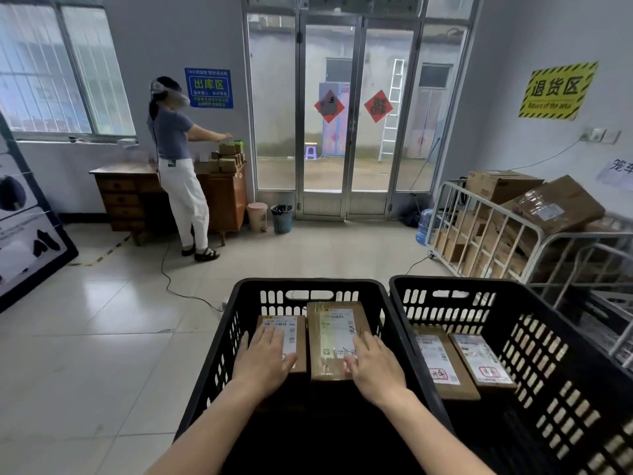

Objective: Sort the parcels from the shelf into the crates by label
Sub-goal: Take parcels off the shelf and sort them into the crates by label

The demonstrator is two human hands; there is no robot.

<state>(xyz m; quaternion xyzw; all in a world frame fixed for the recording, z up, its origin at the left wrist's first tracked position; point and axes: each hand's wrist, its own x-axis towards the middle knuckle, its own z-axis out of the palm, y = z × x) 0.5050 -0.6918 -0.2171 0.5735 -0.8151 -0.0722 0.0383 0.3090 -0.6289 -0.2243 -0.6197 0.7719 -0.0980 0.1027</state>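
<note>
You lean over two black crates set side by side on the tiled floor [102,337], the left crate [308,284] at 12 o'clock and the right crate [479,281] at 1 o'clock. Four labelled parcels are in them, two to a crate.

In the left crate, your left hand [263,361] lies flat on the low parcel [300,341], its fingers [270,339] straight and resting on the white label. Your right hand [373,365] rests on the near right corner of the tall parcel [334,334] just beside it, fingers spread and relaxed, gripping nothing.

In the right crate, the inner parcel [442,361] and the outer parcel [481,358] lie side by side, each label bearing a red stamp.

At 10 o'clock a second person [178,159] stands at a wooden surface [120,173], reaching to a stack of small boxes [227,156]. Two bins, one pink bin [257,216] and one dark bin [282,219], stand at 11 o'clock beside the glass doors [358,114], which carry two red diamond papers [329,106]. At 2 o'clock one cage trolley [486,214] holds brown cartons [561,204] below one yellow sign [558,90].
</note>
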